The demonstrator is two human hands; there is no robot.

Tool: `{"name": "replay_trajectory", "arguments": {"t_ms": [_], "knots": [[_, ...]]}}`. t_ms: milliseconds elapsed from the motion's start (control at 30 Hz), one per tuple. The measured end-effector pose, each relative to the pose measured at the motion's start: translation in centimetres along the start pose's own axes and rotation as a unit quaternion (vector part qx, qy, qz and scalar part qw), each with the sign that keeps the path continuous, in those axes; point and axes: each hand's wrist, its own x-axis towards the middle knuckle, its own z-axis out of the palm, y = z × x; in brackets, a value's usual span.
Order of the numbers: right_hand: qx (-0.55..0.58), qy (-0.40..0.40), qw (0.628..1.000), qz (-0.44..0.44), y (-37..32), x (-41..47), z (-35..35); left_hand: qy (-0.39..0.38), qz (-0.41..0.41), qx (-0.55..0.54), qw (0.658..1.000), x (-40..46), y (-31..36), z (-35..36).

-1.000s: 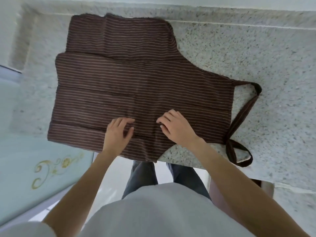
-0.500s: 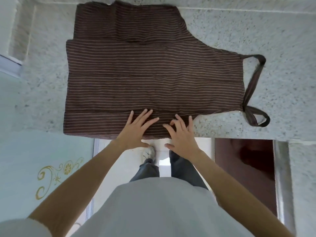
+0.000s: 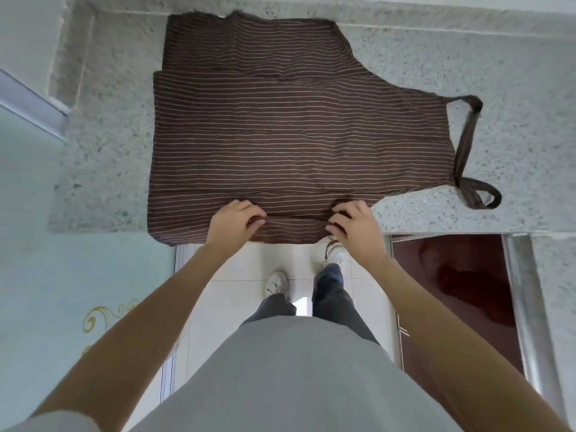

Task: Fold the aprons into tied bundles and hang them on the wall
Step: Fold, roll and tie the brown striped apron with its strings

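A brown apron (image 3: 296, 135) with thin pale stripes lies spread flat on a speckled stone counter (image 3: 514, 73). Its near edge hangs a little over the counter's front. Its dark neck strap (image 3: 467, 141) loops off the right side and ends in a small twisted loop (image 3: 481, 194). My left hand (image 3: 233, 224) pinches the apron's near hem left of centre. My right hand (image 3: 355, 227) pinches the same hem right of centre, and a fold of cloth is bunched between the two hands.
The counter's raised back rim (image 3: 405, 10) runs along the top. A pale blue cabinet front (image 3: 62, 291) with a gold scroll stands at the left, a dark red door (image 3: 461, 291) at the right. My feet stand on white floor tiles (image 3: 243, 263).
Both hands slid back from the apron's middle to its near hem. Half a second ago they lay flat with fingers spread; now the fingers are curled and grip the hem.
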Motion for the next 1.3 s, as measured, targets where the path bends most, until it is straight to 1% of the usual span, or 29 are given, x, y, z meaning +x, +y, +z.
{"name": "replay_trajectory", "arguments": {"t_ms": [67, 133, 200, 267, 367, 467, 567, 667, 700, 767, 833, 900, 967, 1067, 1133, 1200, 1300], "knots": [[0.026, 0.005, 0.997, 0.078, -0.5, 0.9, -0.7, 0.026, -0.02, 0.015, 0.999, 0.9, 0.7, -0.2], [0.047, -0.02, 0.988, 0.145, -1.0, 2.4, -1.4, 0.031, -0.018, 0.034, 0.999, 1.8, 1.1, 0.2], [0.041, -0.054, 0.984, 0.164, -1.5, 3.6, -1.7, 0.03, 0.015, 0.048, 0.998, 2.1, 1.4, 0.7], [0.017, -0.079, 0.981, 0.174, -1.8, 4.1, -1.8, 0.019, 0.015, 0.048, 0.999, 1.7, 1.3, 1.3], [-0.004, -0.109, 0.98, 0.166, -2.4, 3.3, -1.6, -0.022, -0.016, 0.058, 0.998, 0.3, 1.3, 1.7], [-0.061, -0.166, 0.977, 0.115, -2.7, 1.9, -0.6, -0.095, -0.033, 0.094, 0.99, -0.6, 1.3, 1.8], [-0.09, -0.178, 0.976, 0.09, -2.4, 1.6, -0.6, -0.088, -0.047, 0.078, 0.992, -0.7, 0.9, 1.1], [-0.14, -0.192, 0.97, 0.05, -2.0, 1.6, -1.0, -0.09, -0.04, 0.009, 0.995, -1.6, 0.7, -0.4], [-0.162, -0.188, 0.969, 0.017, -2.2, 1.5, -1.2, -0.084, -0.034, -0.004, 0.996, -2.1, 0.7, -1.2], [-0.183, -0.148, 0.971, -0.034, -2.6, 1.0, -1.5, -0.059, -0.025, -0.011, 0.998, -2.9, 1.0, -2.3], [-0.17, -0.097, 0.98, -0.043, -2.9, 0.4, -2.1, -0.035, -0.039, 0.017, 0.998, -3.6, 1.2, -3.5], [-0.144, -0.058, 0.988, -0.023, -3.0, -0.4, -3.2, -0.014, -0.085, 0.058, 0.995, -4.3, 0.9, -4.5], [-0.116, -0.034, 0.993, 0.008, -2.7, -1.1, -4.4, 0.018, -0.127, 0.065, 0.99, -5.2, 0.0, -5.4], [-0.063, -0.028, 0.995, 0.066, -2.4, -1.9, -6.2, 0.061, -0.14, -0.013, 0.988, -6.6, -0.5, -6.9], [-0.02, -0.016, 0.996, 0.088, -2.2, -2.7, -7.3, 0.057, -0.134, -0.094, 0.985, -7.9, 0.0, -7.9], [0.02, -0.029, 0.994, 0.104, -1.7, -3.2, -7.9, 0.032, -0.144, -0.139, 0.979, -9.0, -0.1, -8.5], [0.036, -0.07, 0.993, 0.091, -1.1, -4.8, -8.5, -0.005, -0.171, -0.105, 0.98, -10.8, -0.3, -8.6]]}}
